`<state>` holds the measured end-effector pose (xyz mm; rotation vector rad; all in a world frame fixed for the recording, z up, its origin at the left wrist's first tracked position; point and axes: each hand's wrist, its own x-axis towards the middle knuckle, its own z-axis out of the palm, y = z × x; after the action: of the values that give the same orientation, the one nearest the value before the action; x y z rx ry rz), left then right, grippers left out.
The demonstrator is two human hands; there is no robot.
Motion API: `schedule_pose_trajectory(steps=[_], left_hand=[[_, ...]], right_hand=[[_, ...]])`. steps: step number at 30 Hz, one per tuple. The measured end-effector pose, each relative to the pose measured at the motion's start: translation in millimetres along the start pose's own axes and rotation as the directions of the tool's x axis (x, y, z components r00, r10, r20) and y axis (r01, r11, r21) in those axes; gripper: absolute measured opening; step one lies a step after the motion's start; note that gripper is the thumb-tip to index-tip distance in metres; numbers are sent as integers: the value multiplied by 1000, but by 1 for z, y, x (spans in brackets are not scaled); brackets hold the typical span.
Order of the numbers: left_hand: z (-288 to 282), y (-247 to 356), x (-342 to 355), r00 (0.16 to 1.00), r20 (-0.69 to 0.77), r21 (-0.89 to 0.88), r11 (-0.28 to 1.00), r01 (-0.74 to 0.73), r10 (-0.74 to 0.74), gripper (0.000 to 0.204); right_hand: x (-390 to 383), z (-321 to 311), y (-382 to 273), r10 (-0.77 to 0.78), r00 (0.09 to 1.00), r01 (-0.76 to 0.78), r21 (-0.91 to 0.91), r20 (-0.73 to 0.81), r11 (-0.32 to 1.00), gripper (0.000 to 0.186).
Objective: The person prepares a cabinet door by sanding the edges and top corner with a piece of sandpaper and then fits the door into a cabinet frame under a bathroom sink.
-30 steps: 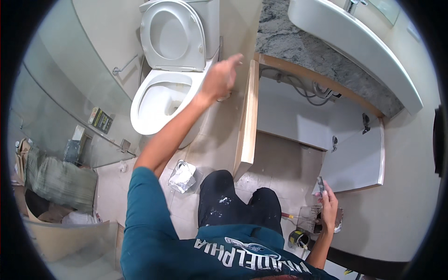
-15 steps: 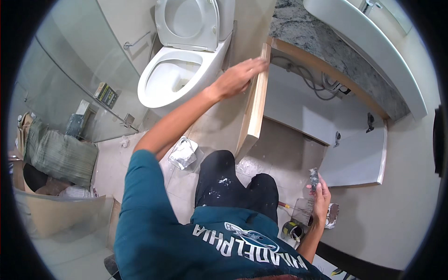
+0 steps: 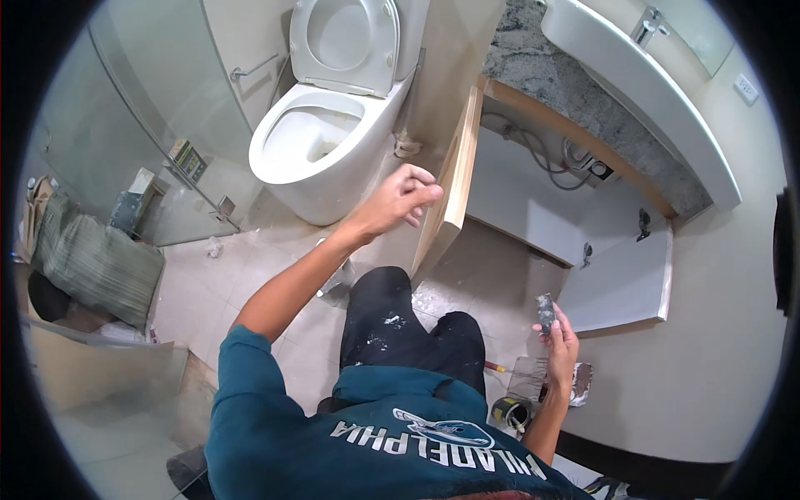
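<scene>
My left hand is raised beside the left cabinet door, just left of its pale wooden edge. Its fingers are loosely bent and apart, and I see nothing in them. Down at the right, my right hand pinches a small grey oblong piece, white-smeared and worn, perhaps a sanding block. That hand is below the swung-out right cabinet door. Under the grey stone counter, the open cabinet shows grey hoses inside.
A white toilet with its lid up stands ahead on the left. By my right forearm are an open tin and a brown-and-white smeared block. Glass shower panels and a wrapped greenish bundle are at the left.
My left hand has come off the top edge of the left cabinet door and moved down and left. My right hand still holds the grey piece. The view has shifted slightly.
</scene>
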<state>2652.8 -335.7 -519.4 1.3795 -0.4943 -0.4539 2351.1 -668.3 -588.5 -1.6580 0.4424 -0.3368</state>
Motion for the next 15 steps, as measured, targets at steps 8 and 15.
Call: schedule_pose_trajectory(steps=[8,15], left_hand=[[25,-8,57,997,-28,-67,995,75,-77,35],[37,-12,16,994,61,-200,975,100,-89,29]], right_hand=[[-18,-8,-12,36,999,-36,69,-4,997,43],[-16,-7,-19,119,991,-98,295,-54,950,48]])
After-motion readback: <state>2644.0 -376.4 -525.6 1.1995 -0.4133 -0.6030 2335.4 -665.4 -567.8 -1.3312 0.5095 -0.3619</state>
